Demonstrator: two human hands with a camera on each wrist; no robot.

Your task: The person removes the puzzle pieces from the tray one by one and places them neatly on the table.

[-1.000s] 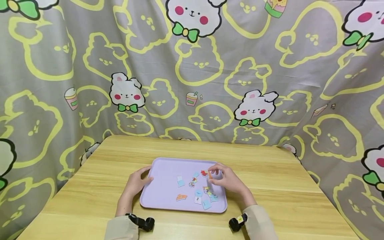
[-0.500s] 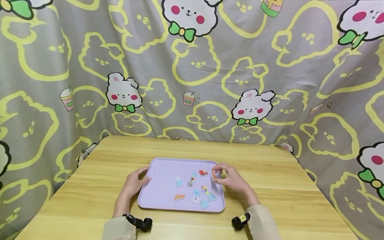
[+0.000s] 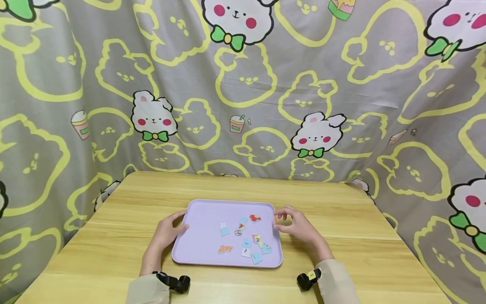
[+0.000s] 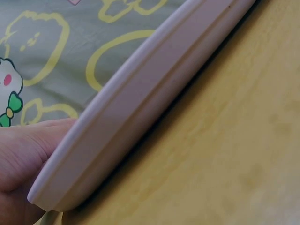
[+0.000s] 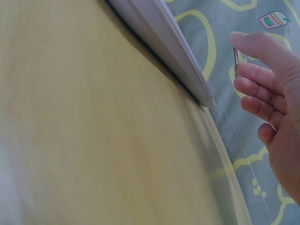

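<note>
A lilac tray [image 3: 205,219] lies on the wooden table. My left hand [image 3: 166,231] holds its left edge, thumb over the rim and fingers along the outside. At the tray's right edge, my right hand [image 3: 300,226] pinches an orange puzzle piece [image 3: 276,220] between thumb and fingers. The right wrist view shows that piece [image 5: 236,62] edge-on as a thin strip, raised beside the tray rim. Inside the tray lie several flat puzzle pieces: a red piece [image 3: 255,218] near the back right, an orange piece [image 3: 225,249] near the front, and a white-and-blue piece [image 3: 224,229] near the middle.
More blue and multicoloured pieces [image 3: 262,245] cluster in the tray's right half, some touching or overlapping. Bare table [image 3: 360,236] extends to the right of the tray. A grey patterned curtain [image 3: 212,84] hangs behind the table and on both sides.
My right hand has carried the orange piece rightward, from beside the red piece to the tray's right edge. My left hand keeps its hold on the tray. The whole view has shifted slightly.
</note>
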